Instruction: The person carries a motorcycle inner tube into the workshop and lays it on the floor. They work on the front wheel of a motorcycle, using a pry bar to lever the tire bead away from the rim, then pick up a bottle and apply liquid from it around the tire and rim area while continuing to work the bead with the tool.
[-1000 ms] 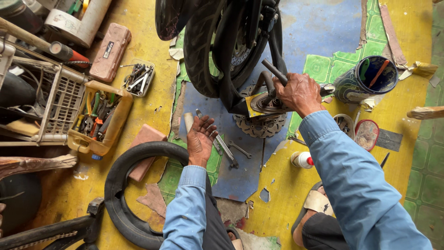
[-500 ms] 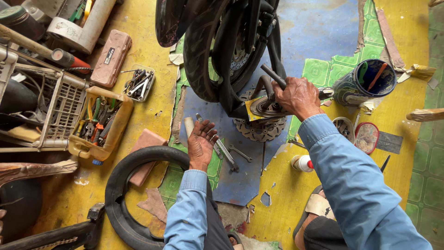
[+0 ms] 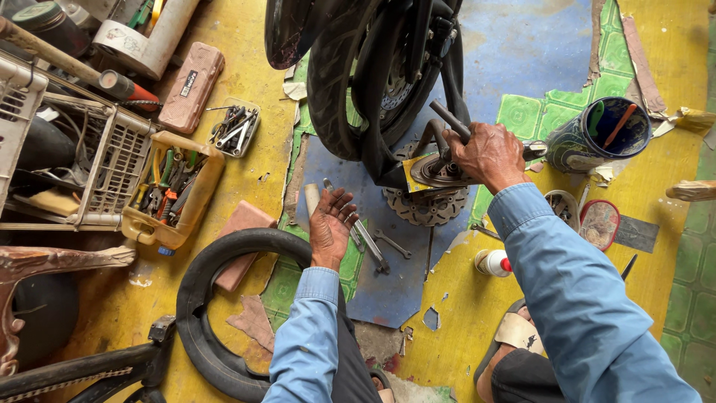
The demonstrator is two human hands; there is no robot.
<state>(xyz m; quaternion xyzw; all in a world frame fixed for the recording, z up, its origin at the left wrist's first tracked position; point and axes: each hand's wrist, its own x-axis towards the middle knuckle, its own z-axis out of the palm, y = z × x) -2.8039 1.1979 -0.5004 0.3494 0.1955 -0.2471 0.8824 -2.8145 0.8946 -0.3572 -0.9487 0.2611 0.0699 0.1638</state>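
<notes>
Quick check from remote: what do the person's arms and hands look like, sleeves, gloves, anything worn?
Both arms wear long light blue shirt sleeves with buttoned-style cuffs at the wrists. The left hand and right hand are bare: no gloves, and no rings or watch visible.

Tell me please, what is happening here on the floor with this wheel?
A person in a blue shirt works at a motorcycle wheel over a yellow floor. The right hand grips a dark bar-shaped tool at the wheel's lower end, just above a brake disc lying flat. The left hand hovers open, palm up, over wrenches scattered on the floor. A loose black tyre lies beside that arm, and a yellow tool tray stands further left.
</notes>
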